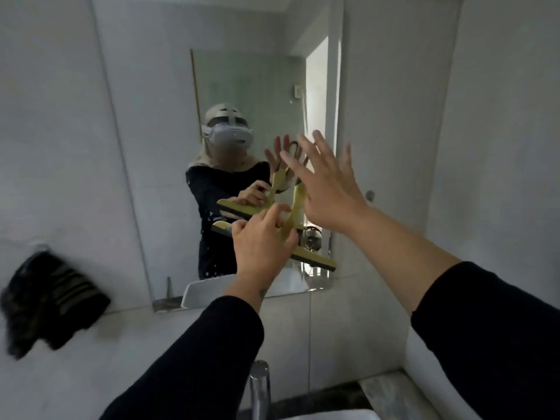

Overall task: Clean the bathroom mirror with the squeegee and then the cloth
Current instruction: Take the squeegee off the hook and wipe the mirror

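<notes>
Dim grey daylight — bright reflected doorway [316,95], blurred cloth [51,301], wide-angle bowed edges.

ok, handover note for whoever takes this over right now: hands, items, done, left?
Left hand: grip closed on the yellow squeegee, its blade low against the mirror.
Right hand: open, fingers spread, empty, raised by the squeegee handle.
Dark cloth: hanging on the wall left of the mirror, untouched.
Done: squeegee picked up and on the glass; how much has been wiped cannot be told.
Left: finish the squeegee passes, then take the cloth and wipe the mirror.
</notes>
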`<act>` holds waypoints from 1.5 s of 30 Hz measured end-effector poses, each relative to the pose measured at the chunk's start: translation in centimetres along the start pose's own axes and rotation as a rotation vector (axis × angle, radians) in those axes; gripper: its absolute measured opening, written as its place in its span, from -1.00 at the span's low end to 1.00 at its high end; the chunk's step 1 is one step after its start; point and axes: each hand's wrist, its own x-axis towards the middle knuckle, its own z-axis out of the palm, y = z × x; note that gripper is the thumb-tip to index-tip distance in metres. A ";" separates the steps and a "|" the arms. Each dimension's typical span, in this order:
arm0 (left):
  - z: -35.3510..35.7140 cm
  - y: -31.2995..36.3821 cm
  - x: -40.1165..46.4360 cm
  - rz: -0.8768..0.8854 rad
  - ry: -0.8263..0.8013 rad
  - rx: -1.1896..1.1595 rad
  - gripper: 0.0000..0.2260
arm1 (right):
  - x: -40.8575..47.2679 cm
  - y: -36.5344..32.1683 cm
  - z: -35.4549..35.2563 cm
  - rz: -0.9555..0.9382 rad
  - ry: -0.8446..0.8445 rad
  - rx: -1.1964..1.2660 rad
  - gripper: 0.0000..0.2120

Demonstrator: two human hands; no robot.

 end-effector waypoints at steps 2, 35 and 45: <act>-2.7 -1.2 0.9 0.018 0.007 0.043 -0.71 | 1.6 -1.7 -1.1 -0.190 0.012 -0.143 -0.26; -13.3 -11.8 11.7 -0.128 0.165 0.227 -0.31 | 23.9 -12.0 -10.9 -0.049 0.395 -0.050 -0.53; -11.9 -11.6 12.2 -0.227 0.099 0.256 -0.18 | 21.7 -5.6 -9.1 -0.013 0.347 -0.015 -0.55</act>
